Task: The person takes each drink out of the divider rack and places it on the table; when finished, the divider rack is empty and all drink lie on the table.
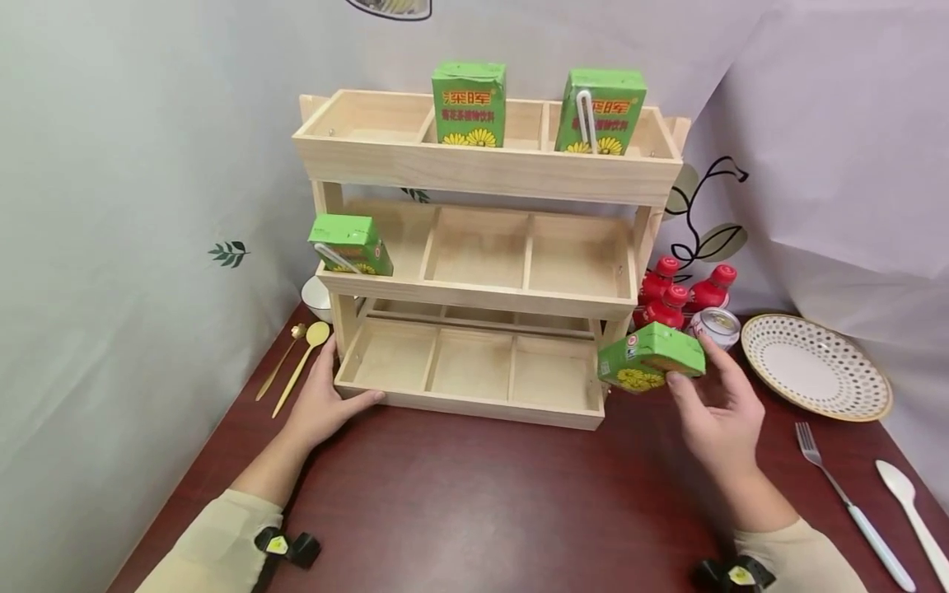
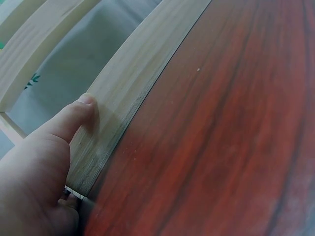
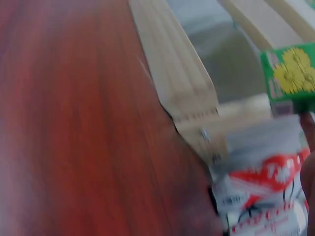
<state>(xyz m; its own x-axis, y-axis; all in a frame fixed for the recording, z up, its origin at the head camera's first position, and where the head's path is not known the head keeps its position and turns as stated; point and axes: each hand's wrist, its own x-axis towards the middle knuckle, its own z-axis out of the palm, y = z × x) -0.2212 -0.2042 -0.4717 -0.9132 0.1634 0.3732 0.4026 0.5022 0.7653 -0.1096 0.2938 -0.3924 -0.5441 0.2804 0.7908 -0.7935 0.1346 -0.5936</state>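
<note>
While in right fingers (image 1: 726,368), green carton (image 1: 651,359) sideways, flowered end (image 1: 638,379) leftward

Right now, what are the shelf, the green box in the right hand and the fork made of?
The shelf looks like pale, matte wood: its grain shows. The green box seems to be smooth printed cardboard, perhaps coated, with folded edges. The fork has silvery, probably metal prongs; its smooth pale handle might be plastic or painted metal.
</note>
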